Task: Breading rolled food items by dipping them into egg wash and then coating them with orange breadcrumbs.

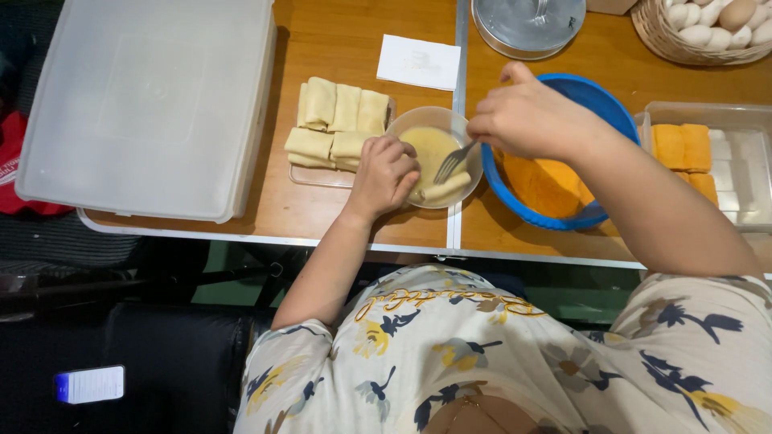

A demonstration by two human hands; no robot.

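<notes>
1. A fork (452,162) is gripped by the right hand (527,119), tines in the small bowl (435,120) of beaten egg.
2. The bowl's rim is held by the closed left hand (386,173).
3. A pale roll (445,189) is seen in the bowl, on the tabletop (346,32).

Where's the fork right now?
In the head view the fork is in the right hand, tines down in the small bowl of yellow batter at the table's middle, between the left hand and the blue bowl.
</notes>
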